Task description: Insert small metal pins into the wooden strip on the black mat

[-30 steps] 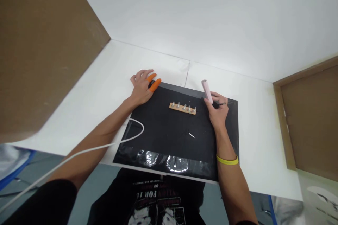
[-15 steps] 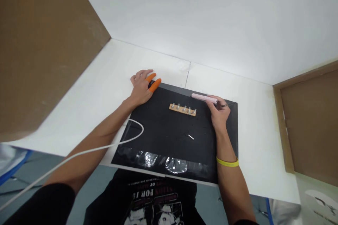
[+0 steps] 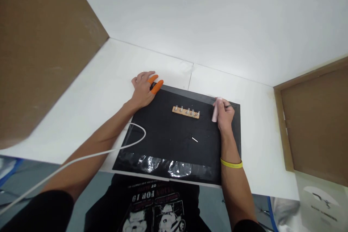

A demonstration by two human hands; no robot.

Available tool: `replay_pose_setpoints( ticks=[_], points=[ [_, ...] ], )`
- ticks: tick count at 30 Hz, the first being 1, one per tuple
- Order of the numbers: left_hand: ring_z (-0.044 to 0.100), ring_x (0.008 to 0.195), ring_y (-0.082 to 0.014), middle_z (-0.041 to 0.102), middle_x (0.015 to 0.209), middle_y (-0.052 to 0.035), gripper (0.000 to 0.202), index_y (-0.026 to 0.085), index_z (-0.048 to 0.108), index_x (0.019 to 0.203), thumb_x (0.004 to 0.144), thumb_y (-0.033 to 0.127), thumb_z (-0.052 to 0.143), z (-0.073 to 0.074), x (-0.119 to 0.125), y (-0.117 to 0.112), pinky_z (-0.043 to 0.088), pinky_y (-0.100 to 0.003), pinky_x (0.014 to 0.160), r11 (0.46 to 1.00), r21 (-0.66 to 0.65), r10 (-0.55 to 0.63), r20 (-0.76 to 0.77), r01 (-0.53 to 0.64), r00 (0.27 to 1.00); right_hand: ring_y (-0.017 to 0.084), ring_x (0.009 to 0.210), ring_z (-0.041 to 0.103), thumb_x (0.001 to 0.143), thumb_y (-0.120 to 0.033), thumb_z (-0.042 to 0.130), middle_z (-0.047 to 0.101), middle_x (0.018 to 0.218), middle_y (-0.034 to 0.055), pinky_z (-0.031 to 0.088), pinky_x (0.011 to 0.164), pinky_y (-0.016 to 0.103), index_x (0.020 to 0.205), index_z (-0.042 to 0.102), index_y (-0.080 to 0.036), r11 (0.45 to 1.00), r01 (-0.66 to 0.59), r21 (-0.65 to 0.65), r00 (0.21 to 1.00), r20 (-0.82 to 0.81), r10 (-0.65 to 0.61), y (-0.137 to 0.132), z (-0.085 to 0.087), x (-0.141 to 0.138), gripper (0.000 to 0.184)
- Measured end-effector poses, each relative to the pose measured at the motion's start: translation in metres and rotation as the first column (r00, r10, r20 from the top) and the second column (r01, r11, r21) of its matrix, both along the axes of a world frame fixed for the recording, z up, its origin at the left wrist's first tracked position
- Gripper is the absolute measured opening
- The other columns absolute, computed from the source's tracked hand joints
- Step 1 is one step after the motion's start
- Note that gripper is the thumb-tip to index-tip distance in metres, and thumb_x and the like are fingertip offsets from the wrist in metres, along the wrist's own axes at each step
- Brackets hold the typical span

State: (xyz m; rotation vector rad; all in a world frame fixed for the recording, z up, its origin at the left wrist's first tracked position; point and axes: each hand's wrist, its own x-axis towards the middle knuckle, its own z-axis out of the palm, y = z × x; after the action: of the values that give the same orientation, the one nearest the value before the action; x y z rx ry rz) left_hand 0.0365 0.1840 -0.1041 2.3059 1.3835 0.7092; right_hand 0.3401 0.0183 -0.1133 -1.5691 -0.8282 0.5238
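Note:
A black mat (image 3: 168, 141) lies on the white table. On it sits a small wooden strip (image 3: 186, 112) with several metal pegs standing up. My right hand (image 3: 223, 114) is closed around a pale pink cylinder (image 3: 215, 111), held roughly upright just right of the strip. My left hand (image 3: 143, 88) rests flat at the mat's far left corner, fingers spread, with orange covers on two fingertips. A tiny white sliver (image 3: 194, 139) lies on the mat below the strip.
A white cable (image 3: 108, 150) runs from the lower left across my left forearm onto the mat. Brown cardboard panels stand at the left (image 3: 40, 50) and right (image 3: 315, 123). A white wall backs the table. A yellow band (image 3: 231, 164) circles my right wrist.
The pink cylinder in my right hand has swung from pointing up, through lying sideways toward the strip, to nearly vertical beside my fingers. My left hand stayed put.

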Motion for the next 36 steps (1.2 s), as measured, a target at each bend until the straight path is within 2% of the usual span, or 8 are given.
replay_pose_setpoints(
  ticks=[5, 12, 15, 19, 22, 25, 30, 36],
  points=[
    [0.037, 0.139, -0.0361, 0.053, 0.151, -0.007, 0.04, 0.03, 0.061, 0.124, 0.104, 0.056, 0.038, -0.003, 0.0, 0.001, 0.02, -0.057, 0.112, 1.0, 0.02, -0.007, -0.013, 0.008, 1.0, 0.015, 0.068, 0.055, 0.084, -0.06, 0.07, 0.066, 0.075, 0.0009, 0.046, 0.065, 0.029, 0.095, 0.075, -0.019, 0.979, -0.13, -0.158, 0.985, 0.094, 0.146, -0.002, 0.005, -0.003, 0.043],
    [0.038, 0.138, -0.0358, 0.054, 0.15, -0.0083, 0.039, 0.028, 0.062, 0.124, 0.105, 0.051, 0.038, -0.005, -0.004, 0.004, 0.02, -0.055, 0.111, 0.998, 0.037, -0.039, -0.036, 0.041, 0.999, 0.018, 0.084, 0.063, 0.084, -0.054, 0.068, 0.072, 0.104, 0.0066, 0.052, 0.072, 0.032, 0.124, 0.067, -0.018, 0.941, -0.235, -0.244, 0.955, 0.121, 0.27, -0.004, 0.01, 0.015, 0.053],
    [0.038, 0.138, -0.0364, 0.054, 0.15, -0.0077, 0.038, 0.027, 0.064, 0.123, 0.104, 0.048, 0.038, -0.003, -0.004, 0.006, 0.021, -0.057, 0.111, 0.999, 0.016, -0.045, -0.028, 0.046, 0.999, 0.019, 0.093, 0.065, 0.091, -0.052, 0.061, 0.071, 0.116, 0.009, 0.054, 0.08, 0.035, 0.13, 0.061, -0.019, 0.945, -0.198, -0.259, 0.955, 0.166, 0.245, -0.025, 0.02, 0.012, 0.05],
    [0.04, 0.136, -0.0373, 0.058, 0.146, -0.0087, 0.038, 0.025, 0.067, 0.12, 0.103, 0.044, 0.039, 0.002, -0.004, 0.009, 0.024, -0.059, 0.109, 0.999, -0.016, -0.039, -0.022, 0.039, 0.999, 0.021, 0.099, 0.063, 0.099, -0.046, 0.054, 0.068, 0.118, 0.0102, 0.053, 0.092, 0.041, 0.131, 0.057, -0.021, 0.946, -0.152, -0.285, 0.923, 0.301, 0.239, -0.075, 0.042, -0.026, 0.041],
    [0.042, 0.135, -0.0374, 0.061, 0.143, -0.0082, 0.035, 0.025, 0.068, 0.117, 0.101, 0.041, 0.041, 0.005, -0.004, 0.01, 0.026, -0.06, 0.109, 0.998, -0.018, -0.053, -0.018, 0.053, 0.998, 0.025, 0.111, 0.059, 0.097, -0.039, 0.062, 0.064, 0.123, 0.0088, 0.048, 0.103, 0.045, 0.129, 0.061, -0.024, 0.897, -0.234, -0.374, 0.832, 0.401, 0.384, -0.108, 0.052, -0.064, 0.036],
    [0.043, 0.135, -0.0374, 0.062, 0.142, -0.0075, 0.035, 0.026, 0.069, 0.117, 0.101, 0.041, 0.042, 0.005, -0.005, 0.011, 0.026, -0.061, 0.109, 0.998, -0.017, -0.067, -0.011, 0.066, 0.998, 0.028, 0.116, 0.055, 0.096, -0.029, 0.066, 0.062, 0.125, 0.0104, 0.046, 0.104, 0.046, 0.131, 0.061, -0.02, 0.846, -0.233, -0.48, 0.729, 0.49, 0.478, -0.123, 0.049, -0.086, 0.037],
    [0.043, 0.134, -0.0359, 0.061, 0.142, -0.0075, 0.035, 0.026, 0.066, 0.121, 0.102, 0.04, 0.041, -0.001, -0.007, 0.013, 0.027, -0.059, 0.11, 0.998, 0.009, -0.056, 0.037, 0.056, 0.998, 0.03, 0.103, 0.054, 0.101, -0.025, 0.057, 0.065, 0.112, 0.0118, 0.043, 0.089, 0.045, 0.122, 0.069, -0.016, 0.793, -0.098, -0.601, 0.581, 0.612, 0.536, -0.119, 0.042, -0.093, 0.026],
    [0.043, 0.134, -0.0323, 0.06, 0.142, -0.0079, 0.034, 0.027, 0.065, 0.124, 0.105, 0.043, 0.042, -0.002, -0.005, 0.009, 0.027, -0.055, 0.112, 0.994, 0.06, -0.099, 0.086, 0.094, 0.991, 0.029, 0.097, 0.055, 0.099, -0.01, 0.045, 0.065, 0.1, 0.0147, 0.037, 0.082, 0.042, 0.101, 0.071, -0.01, 0.708, -0.04, -0.705, 0.393, 0.641, 0.66, -0.104, 0.052, -0.1, 0.026]
  ],
)
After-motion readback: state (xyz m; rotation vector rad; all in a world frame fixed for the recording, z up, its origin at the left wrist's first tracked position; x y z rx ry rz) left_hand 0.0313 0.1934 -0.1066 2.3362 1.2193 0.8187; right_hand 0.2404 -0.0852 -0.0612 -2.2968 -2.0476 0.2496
